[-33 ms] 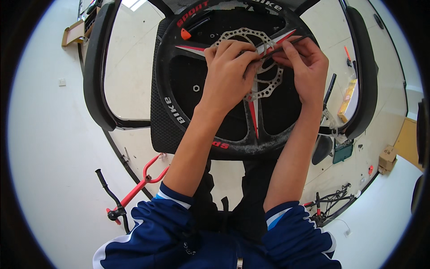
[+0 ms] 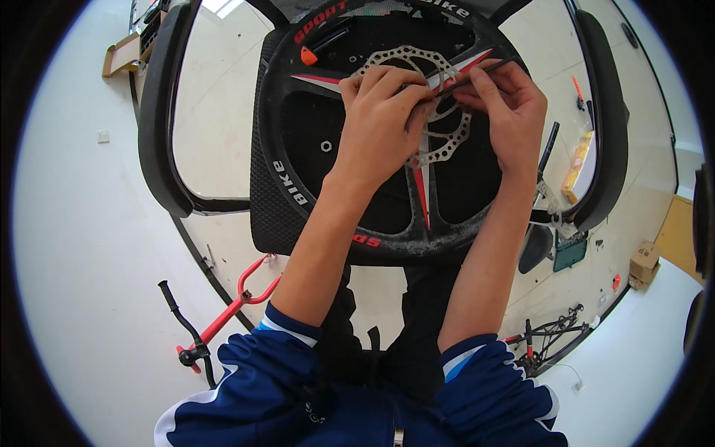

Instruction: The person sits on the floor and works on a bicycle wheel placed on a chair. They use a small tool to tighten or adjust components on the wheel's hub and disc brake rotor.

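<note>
A black bicycle wheel with red and white spokes lies flat on the chair seat. Over its hub sits a silver brake disc pierced with holes, partly covered by my hands. My right hand pinches a thin dark rod, which looks like a hex key and slants down toward the hub. Curled over the disc's middle, my left hand has its fingers bent close to the rod's lower end. What those fingertips hold is hidden. A nut lies left of my left hand, within the wheel.
An orange-tipped black tool lies at the wheel's upper left. Black armrests flank the seat on both sides. On the floor are a red fork with handlebar, a dark bicycle frame, a green case and cardboard boxes.
</note>
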The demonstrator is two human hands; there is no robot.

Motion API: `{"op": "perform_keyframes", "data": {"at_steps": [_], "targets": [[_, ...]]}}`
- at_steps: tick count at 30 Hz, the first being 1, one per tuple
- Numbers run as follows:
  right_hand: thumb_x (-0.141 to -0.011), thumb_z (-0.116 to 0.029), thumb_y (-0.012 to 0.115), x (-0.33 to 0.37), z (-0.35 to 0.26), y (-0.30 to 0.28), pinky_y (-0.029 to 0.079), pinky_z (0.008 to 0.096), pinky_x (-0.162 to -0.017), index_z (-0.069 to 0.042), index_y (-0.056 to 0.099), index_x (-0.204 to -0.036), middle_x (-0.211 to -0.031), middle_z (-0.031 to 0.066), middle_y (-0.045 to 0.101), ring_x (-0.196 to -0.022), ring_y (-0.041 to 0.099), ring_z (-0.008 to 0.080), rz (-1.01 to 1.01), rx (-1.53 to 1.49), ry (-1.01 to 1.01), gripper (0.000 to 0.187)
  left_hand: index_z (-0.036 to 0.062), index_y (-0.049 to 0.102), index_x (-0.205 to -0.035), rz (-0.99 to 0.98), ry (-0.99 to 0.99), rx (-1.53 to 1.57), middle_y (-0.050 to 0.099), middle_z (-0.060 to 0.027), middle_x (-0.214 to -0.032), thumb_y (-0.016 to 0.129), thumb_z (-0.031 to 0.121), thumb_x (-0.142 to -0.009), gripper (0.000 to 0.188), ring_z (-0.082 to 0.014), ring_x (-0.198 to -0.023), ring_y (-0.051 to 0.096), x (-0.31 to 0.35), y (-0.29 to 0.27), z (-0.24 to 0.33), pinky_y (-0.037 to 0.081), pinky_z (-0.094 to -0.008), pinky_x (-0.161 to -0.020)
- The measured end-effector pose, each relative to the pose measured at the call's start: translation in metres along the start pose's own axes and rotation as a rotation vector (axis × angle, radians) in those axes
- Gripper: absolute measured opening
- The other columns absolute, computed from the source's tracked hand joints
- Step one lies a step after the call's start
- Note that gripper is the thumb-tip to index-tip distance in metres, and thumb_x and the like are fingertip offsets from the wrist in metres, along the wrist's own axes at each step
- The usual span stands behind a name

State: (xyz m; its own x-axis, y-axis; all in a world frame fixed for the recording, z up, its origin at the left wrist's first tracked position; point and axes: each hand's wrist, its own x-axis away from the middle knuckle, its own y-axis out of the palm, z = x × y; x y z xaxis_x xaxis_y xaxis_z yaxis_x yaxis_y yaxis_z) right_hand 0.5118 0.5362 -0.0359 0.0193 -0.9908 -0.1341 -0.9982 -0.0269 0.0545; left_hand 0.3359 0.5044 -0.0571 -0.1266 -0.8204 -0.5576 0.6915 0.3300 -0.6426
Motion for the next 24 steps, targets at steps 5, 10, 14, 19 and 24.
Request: {"op": "perform_keyframes", "data": {"at_steps": [5, 10, 14, 19, 24], "targets": [[-0.095, -0.002, 0.064, 0.001, -0.001, -0.001, 0.062, 0.0317, -0.076, 0.005, 0.066, -0.101, -0.093, 0.0136, 0.072, -0.085, 0.072, 0.0194, 0.016, -0.011, 0.010, 0.009, 0.0112, 0.076, -0.091, -0.024, -0.022, -0.016, 0.068, 0.0023, -0.102, 0.077, 0.010, -0.077, 0.015, -0.0195, -0.103, 0.059, 0.001, -0.002, 0.000, 0.035, -0.0363, -0.091], [-0.094, -0.002, 0.065, 0.002, -0.001, -0.004, 0.062, 0.0307, -0.076, 0.004, 0.066, -0.101, -0.093, 0.0129, 0.072, -0.086, 0.072, 0.0190, -0.002, 0.035, -0.006, 0.010, 0.0135, 0.077, -0.092, -0.064, -0.115, 0.058, 0.067, 0.0013, -0.102, 0.079, 0.012, -0.075, 0.017, -0.0213, -0.100, 0.058, -0.001, -0.002, -0.001, 0.035, -0.0368, -0.091], [-0.094, -0.002, 0.065, 0.001, -0.001, 0.001, 0.061, 0.0295, -0.076, 0.004, 0.066, -0.101, -0.093, 0.0119, 0.072, -0.085, 0.072, 0.0181, -0.038, 0.038, -0.015, 0.010, 0.0143, 0.078, -0.090, -0.056, -0.153, 0.098, 0.064, 0.0020, -0.099, 0.079, 0.013, -0.074, 0.016, -0.0213, -0.102, 0.055, -0.003, -0.001, -0.001, 0.034, -0.0398, -0.088], [-0.093, -0.002, 0.066, 0.000, -0.003, 0.003, 0.060, 0.0278, -0.075, 0.003, 0.067, -0.099, -0.091, 0.0098, 0.072, -0.084, 0.072, 0.0166, -0.047, 0.071, -0.030, 0.008, 0.0146, 0.079, -0.091, -0.101, -0.252, 0.124, 0.064, 0.0003, -0.101, 0.079, 0.013, -0.073, 0.019, -0.0225, -0.105, 0.053, -0.005, -0.003, 0.002, 0.032, -0.0405, -0.092], [-0.091, -0.001, 0.068, 0.002, -0.010, 0.006, 0.057, 0.0261, -0.074, 0.003, 0.068, -0.098, -0.088, 0.0078, 0.073, -0.083, 0.072, 0.0146, -0.052, 0.142, -0.007, 0.008, 0.0152, 0.079, -0.095, -0.148, -0.329, 0.138, 0.065, -0.0006, -0.106, 0.081, 0.017, -0.074, 0.022, -0.0222, -0.108, 0.055, -0.005, -0.007, 0.004, 0.032, -0.0400, -0.098]]}}
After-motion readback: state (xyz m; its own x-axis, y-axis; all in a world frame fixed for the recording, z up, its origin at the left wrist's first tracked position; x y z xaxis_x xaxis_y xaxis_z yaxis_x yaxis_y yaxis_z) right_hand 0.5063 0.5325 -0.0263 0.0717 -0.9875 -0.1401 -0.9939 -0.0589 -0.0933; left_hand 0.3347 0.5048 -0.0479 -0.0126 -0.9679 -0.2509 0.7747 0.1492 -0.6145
